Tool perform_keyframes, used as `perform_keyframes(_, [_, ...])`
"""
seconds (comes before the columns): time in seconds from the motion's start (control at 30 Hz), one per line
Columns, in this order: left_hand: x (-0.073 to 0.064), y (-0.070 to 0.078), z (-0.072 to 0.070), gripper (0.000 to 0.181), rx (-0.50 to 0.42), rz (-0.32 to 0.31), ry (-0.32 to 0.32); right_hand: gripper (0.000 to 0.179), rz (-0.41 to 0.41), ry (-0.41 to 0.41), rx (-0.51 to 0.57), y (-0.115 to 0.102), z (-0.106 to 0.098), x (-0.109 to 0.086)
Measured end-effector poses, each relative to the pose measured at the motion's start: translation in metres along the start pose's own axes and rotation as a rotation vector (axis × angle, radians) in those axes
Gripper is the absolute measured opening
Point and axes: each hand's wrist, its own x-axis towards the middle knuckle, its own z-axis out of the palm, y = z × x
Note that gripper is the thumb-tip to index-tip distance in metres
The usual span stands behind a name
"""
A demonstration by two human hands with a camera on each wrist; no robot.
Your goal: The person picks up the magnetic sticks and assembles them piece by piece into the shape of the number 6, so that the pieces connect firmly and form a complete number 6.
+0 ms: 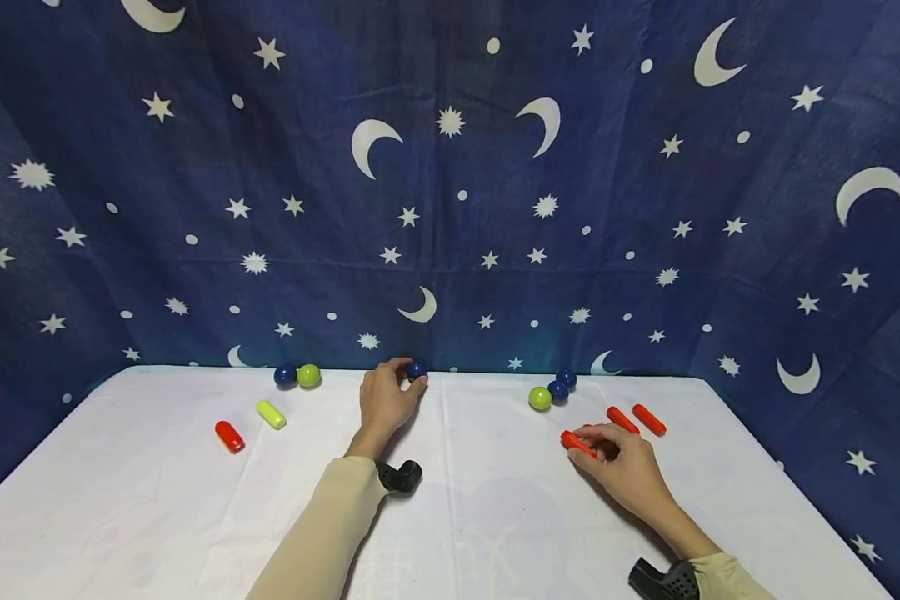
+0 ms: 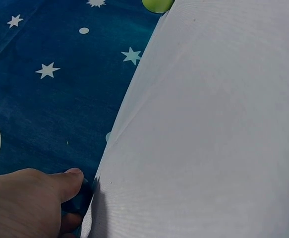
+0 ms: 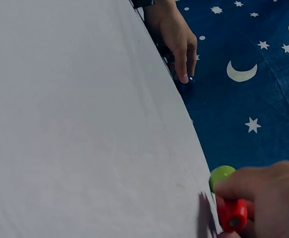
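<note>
At the back edge of the white table [image 1: 487, 508], my left hand [image 1: 388, 398] pinches a dark blue ball [image 1: 417, 370] between thumb and fingers. In the left wrist view that ball is mostly hidden by the hand [image 2: 32, 203] and blends with the blue cloth. Further right, my right hand [image 1: 630, 468] grips a red rod-shaped piece [image 1: 577, 444] by its sides; a hole shows in the end of this piece [image 3: 235, 221] in the right wrist view. Two more red rods [image 1: 622, 419] [image 1: 649, 419] lie just behind the right hand.
Beyond the right hand sit a green ball [image 1: 540, 398] and two dark blue balls [image 1: 558, 392] [image 1: 566, 378]. At the left are a blue ball [image 1: 285, 377], a green ball [image 1: 309, 376], a yellow-green rod [image 1: 272, 414] and a red rod [image 1: 229, 437]. A star-patterned blue cloth [image 1: 450, 167] hangs behind.
</note>
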Motion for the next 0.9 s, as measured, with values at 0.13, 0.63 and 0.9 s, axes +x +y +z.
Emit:
perform_keyframes(0.13, [0.0, -0.001, 0.001, 0.039, 0.005, 0.0, -0.001, 0.024, 0.01, -0.008, 0.023, -0.006, -0.005, 0.003])
perform_keyframes(0.63, [0.001, -0.002, 0.001, 0.039, 0.019, 0.003, -0.007, 0.026, -0.132, -0.1, 0.136, -0.05, 0.03, 0.048])
perform_keyframes(0.9, [0.0, -0.004, 0.003, 0.04, 0.022, -0.001, -0.008, 0.024, -0.128, -0.186, 0.144, -0.073, 0.068, 0.083])
